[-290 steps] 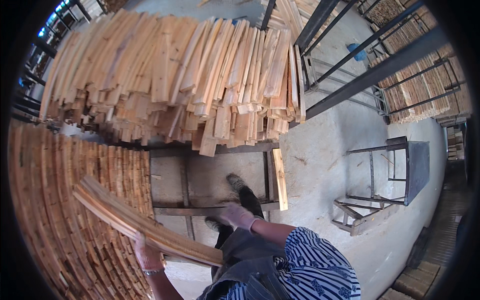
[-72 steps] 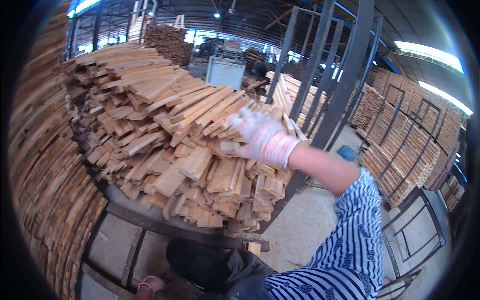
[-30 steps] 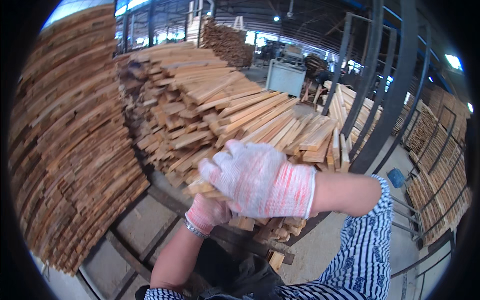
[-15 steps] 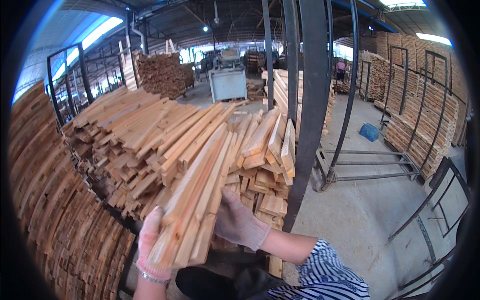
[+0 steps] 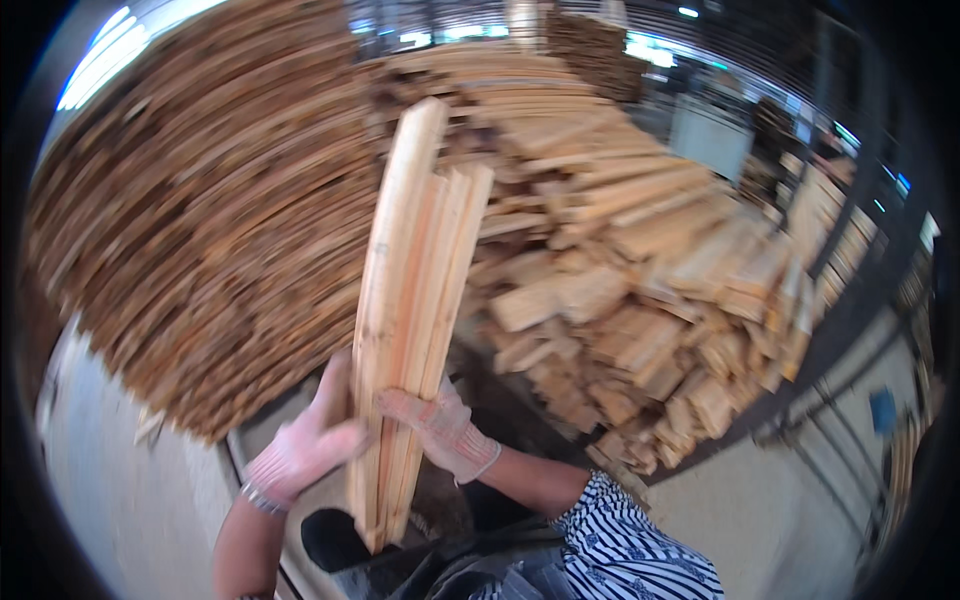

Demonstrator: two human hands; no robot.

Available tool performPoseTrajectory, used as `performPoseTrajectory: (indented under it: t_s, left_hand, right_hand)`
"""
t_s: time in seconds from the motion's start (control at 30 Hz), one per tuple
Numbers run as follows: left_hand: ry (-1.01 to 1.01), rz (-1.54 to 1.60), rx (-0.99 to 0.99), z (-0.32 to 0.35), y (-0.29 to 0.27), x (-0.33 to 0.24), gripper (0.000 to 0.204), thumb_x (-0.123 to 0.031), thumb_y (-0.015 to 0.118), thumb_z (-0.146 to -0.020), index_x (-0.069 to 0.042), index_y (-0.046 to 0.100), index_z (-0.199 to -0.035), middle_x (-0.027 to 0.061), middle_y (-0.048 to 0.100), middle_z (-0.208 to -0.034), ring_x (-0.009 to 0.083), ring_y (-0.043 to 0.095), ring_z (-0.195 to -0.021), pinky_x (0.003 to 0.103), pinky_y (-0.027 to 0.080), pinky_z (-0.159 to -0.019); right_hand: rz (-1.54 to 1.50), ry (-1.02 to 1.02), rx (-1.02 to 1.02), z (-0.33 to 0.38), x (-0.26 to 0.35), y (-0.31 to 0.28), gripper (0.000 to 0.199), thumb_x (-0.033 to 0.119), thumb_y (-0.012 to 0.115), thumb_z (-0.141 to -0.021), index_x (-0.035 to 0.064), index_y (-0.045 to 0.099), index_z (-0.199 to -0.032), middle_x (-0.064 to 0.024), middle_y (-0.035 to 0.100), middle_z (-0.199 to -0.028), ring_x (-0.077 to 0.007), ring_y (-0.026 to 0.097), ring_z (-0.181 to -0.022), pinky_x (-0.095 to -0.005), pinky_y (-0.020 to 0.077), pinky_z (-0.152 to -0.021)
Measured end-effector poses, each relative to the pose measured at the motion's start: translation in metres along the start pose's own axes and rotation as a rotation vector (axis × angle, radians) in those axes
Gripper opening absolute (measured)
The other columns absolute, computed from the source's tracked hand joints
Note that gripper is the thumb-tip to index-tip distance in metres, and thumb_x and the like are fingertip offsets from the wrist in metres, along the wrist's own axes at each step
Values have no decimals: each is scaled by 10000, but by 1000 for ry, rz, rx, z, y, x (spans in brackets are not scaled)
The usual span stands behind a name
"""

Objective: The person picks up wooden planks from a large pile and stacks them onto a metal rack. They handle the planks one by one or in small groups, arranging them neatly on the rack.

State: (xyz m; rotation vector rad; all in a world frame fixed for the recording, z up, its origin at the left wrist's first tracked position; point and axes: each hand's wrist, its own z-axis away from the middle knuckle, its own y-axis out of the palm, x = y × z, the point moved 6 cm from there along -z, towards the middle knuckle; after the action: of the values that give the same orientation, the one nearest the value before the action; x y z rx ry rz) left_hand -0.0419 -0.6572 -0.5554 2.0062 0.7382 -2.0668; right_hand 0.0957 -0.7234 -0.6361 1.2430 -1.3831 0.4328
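Observation:
A bundle of several long, pale wooden boards stands nearly upright in front of me, one board reaching higher than the others. My right hand, in a pinkish-white knit glove, is closed round the bundle low down, with its thumb across the front faces. At the bundle's left side is my left hand, gloved the same way. Its thumb and fingers are spread apart, and motion blurs the fingertips. Whether they touch the wood I cannot tell. The boards' lower ends hang just above my dark shoe.
A tall stack of boards rises close on the left. Ahead and to the right lies a loose heap of boards, next to dark metal posts. A pale blue cabinet stands farther back. Concrete floor shows at lower left.
My view has turned left toward the tall stack. The boards have swung from tilted over the heap to nearly upright. My left hand has loosened from their near end; my right now grips across their front.

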Motion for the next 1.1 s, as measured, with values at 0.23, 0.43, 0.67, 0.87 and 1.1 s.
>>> performPoseTrajectory:
  t_s: [0.23,0.43,0.67,0.87,1.1]
  left_hand:
    - [240,232,-498,-17,-86,26,785,-329,877,-788,-35,482,-1400,75,644,-1241,179,605,-1154,335,498,-1004]
    - [-2,432,-480,-16,-84,142,1092,-206,966,-683,-70,271,-1515,77,549,-1372,188,541,-1259,373,487,-1061]
    - [-262,222,-208,-25,-62,305,886,-116,893,-774,-101,386,-1500,62,590,-1403,172,551,-1281,390,482,-1077]
    - [-292,200,18,-48,-49,406,691,-142,848,-818,-86,517,-1422,77,615,-1391,199,591,-1276,386,516,-1059]
    - [-205,221,-257,-55,-96,375,791,-106,932,-701,-91,554,-1395,66,642,-1350,191,606,-1237,370,529,-1043]
  right_hand:
    - [92,-31,454,-69,-63,80,855,116,807,-744,56,336,-1455,-110,523,-1296,-220,538,-1212,-365,470,-1038]
    - [815,-165,819,-84,-156,42,984,323,861,-719,63,311,-1494,-178,480,-1396,-319,514,-1297,-417,436,-1097]
    - [510,129,950,-59,-284,-9,727,406,844,-745,66,580,-1331,-184,651,-1250,-330,623,-1185,-422,504,-1012]
    - [673,252,743,-51,-377,-50,797,529,869,-735,52,591,-1310,-173,669,-1236,-299,645,-1169,-413,527,-971]
    - [470,257,833,-99,-345,3,828,459,877,-711,44,542,-1345,-181,650,-1247,-299,632,-1164,-411,530,-980]
